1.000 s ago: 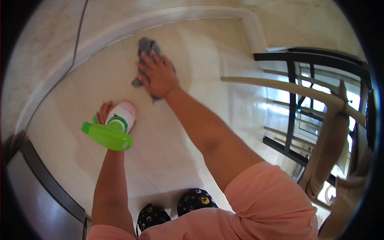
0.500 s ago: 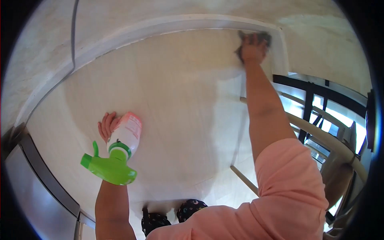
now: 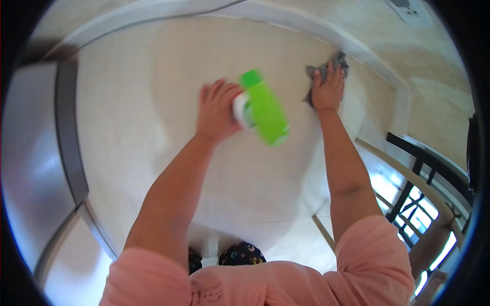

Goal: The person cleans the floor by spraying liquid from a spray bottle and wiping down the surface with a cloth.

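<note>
My left hand (image 3: 217, 109) is closed around a spray bottle, its fingers wrapped over the white body. The bright green spray head (image 3: 269, 113) points toward the camera and is smeared by motion; most of the body is hidden below it. Farther right, my right hand (image 3: 328, 92) presses a crumpled grey cloth (image 3: 341, 61) onto the pale surface (image 3: 245, 173), near the white strip along the wall. Its fingers lie stretched over the cloth, which sticks out on both sides of them.
A grey cable (image 3: 168, 19) runs along the wall strip (image 3: 306, 35) at the top. At upper right is a wall socket (image 3: 408, 10). A wooden chair (image 3: 434, 196) stands close by my right arm, and a grey cabinet-like block (image 3: 35, 148) is on the left.
My left hand has moved up and right with the spray bottle, nearer my right hand. The cloth and right hand now sit farther from the corner. The whole view has turned and shifted.
</note>
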A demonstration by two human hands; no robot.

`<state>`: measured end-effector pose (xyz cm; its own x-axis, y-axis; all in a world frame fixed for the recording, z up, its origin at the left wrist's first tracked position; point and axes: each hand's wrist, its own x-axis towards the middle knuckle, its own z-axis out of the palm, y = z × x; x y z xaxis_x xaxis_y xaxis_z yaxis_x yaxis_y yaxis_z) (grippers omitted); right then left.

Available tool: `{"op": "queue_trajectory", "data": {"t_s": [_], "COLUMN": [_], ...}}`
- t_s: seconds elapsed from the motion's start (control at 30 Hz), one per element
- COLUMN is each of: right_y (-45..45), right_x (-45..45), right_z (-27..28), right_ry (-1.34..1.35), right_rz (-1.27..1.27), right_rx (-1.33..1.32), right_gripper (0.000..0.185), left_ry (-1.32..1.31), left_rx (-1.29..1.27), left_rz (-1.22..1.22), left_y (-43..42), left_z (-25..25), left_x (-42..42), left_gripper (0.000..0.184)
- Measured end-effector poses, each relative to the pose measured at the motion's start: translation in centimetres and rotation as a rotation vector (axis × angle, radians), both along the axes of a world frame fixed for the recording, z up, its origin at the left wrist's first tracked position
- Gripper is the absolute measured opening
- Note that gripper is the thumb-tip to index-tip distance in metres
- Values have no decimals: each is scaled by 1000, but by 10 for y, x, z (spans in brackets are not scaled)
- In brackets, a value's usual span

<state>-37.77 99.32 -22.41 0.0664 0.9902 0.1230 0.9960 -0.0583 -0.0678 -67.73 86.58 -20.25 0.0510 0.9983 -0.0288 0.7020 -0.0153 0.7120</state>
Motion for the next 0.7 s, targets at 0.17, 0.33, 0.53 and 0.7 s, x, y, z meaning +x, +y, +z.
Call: {"op": "queue_trajectory", "data": {"t_s": [0.17, 0.33, 0.53, 0.7], "right_y": [-107, -191, -122, -11], "right_x": [-67, -27, 80, 73], "right_z": [23, 13, -18, -32], "right_ry": [89, 206, 165, -561], "right_rz": [343, 333, 70, -23], "right_rx": [-92, -19, 148, -144], "right_gripper": [59, 53, 60, 64], "left_ry": [18, 198, -90, 388], "left_rx": [158, 49, -150, 81], "left_rz": [3, 255, 664, 518], "left_y": [-8, -113, -181, -176], "left_z": [6, 16, -21, -10], "left_x": [-8, -129, -243, -242], "left_gripper": [86, 80, 101, 93]}}
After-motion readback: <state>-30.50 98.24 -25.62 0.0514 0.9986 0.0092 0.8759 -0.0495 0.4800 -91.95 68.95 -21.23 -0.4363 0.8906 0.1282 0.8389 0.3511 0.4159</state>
